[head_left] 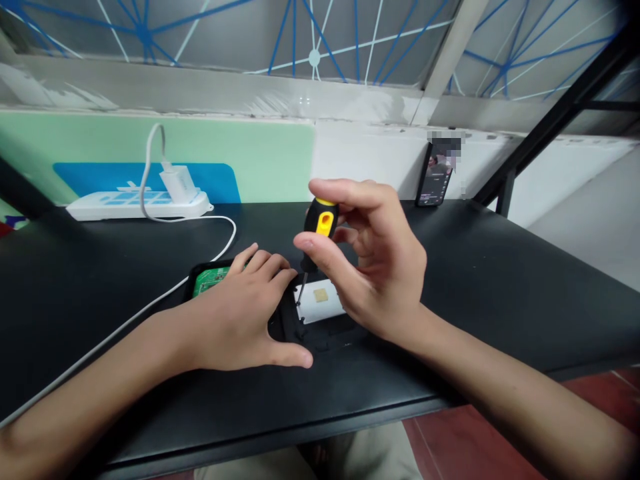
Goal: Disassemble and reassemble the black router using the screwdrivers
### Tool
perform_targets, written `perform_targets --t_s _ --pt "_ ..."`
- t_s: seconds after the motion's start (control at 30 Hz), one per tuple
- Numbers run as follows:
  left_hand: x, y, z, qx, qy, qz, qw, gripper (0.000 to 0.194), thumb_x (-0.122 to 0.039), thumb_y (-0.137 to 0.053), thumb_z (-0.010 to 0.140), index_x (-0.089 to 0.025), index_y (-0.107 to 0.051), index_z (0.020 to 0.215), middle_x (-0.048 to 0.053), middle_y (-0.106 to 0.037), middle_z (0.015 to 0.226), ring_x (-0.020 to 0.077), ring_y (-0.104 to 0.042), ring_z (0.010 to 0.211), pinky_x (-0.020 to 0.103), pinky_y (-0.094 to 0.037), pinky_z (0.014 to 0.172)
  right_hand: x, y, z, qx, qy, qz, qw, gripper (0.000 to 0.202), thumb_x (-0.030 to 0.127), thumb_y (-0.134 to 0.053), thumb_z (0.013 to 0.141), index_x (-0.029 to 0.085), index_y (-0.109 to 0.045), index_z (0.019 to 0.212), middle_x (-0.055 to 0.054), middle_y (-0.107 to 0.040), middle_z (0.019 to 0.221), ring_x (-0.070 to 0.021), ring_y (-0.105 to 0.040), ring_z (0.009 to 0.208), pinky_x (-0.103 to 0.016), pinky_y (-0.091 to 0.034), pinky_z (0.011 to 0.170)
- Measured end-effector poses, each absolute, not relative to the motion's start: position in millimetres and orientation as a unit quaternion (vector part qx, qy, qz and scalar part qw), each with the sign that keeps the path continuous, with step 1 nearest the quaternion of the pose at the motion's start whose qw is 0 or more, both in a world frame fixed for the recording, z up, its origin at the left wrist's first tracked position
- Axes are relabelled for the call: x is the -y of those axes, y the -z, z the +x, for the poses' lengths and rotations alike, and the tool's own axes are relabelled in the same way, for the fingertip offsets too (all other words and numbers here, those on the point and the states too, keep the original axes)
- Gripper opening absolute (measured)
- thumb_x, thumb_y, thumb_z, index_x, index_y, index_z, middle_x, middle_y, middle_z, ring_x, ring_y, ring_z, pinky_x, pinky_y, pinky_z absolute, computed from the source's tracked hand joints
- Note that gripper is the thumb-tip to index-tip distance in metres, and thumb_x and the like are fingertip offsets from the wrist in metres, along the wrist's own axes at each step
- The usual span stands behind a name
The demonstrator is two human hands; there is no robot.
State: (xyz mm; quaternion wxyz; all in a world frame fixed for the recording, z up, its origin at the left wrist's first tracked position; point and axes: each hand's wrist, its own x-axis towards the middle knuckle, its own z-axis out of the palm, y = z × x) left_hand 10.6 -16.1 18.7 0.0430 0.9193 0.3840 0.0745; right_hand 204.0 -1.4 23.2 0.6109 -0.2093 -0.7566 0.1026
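A stubby black and yellow screwdriver (323, 219) stands nearly upright in my right hand (383, 257), its handle between thumb and fingers. Its thin shaft points down to the left edge of a white plate (327, 311) with a small tan square on it. That plate lies in a black casing (320, 339). My left hand (240, 313) lies spread, palm down, over the casing's left part, with the thumb stretched toward the right. A green circuit board (207, 279) in a black frame shows beyond it, partly covered by my left hand.
A white power strip (115, 205) with a plugged-in charger (179, 185) stands at the back left of the black table (480, 287). Its white cable (123, 323) runs down the left side. A phone (435, 175) leans against the wall at the back right.
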Motion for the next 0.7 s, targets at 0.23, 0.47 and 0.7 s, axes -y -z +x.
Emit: perform_targets --t_s 0.23,0.47,0.7 --pt "15.4 -18.0 10.4 -0.385 -0.076 0.919 0.039 0.085 -0.082 -0.065 0.075 -0.017 -0.061 0.129 0.018 -0.060 0.133 0.0442 -0.052 0.126 0.069 -0.020 0.119 4.9 -21.4 201.7 0.743 -0.173 -0.180 0.621 0.038 0.023 -0.061 0.096 0.036 -0.062 0.131 -0.003 -0.066 0.129 -0.0237 -0.070 0.110 -0.040 -0.068 0.084" --pt "15.9 -18.0 11.4 -0.390 -0.079 0.916 0.043 0.085 -0.079 -0.071 0.072 -0.016 -0.063 0.128 0.019 -0.058 0.135 0.0475 -0.047 0.132 0.068 -0.022 0.119 8.0 -23.2 196.8 0.719 -0.208 -0.168 0.641 0.038 0.015 -0.065 0.093 0.024 -0.065 0.130 -0.005 -0.067 0.129 -0.0225 -0.071 0.111 -0.041 -0.066 0.096" --pt "16.1 -18.2 10.6 -0.387 -0.078 0.918 0.044 0.086 -0.082 -0.065 0.074 -0.018 -0.060 0.131 0.017 -0.063 0.126 0.0440 -0.052 0.127 0.068 -0.016 0.121 5.3 -27.3 202.4 0.749 -0.114 -0.198 0.622 0.036 0.024 -0.073 0.089 0.032 -0.067 0.124 -0.003 -0.070 0.123 -0.0210 -0.072 0.103 -0.031 -0.068 0.074"
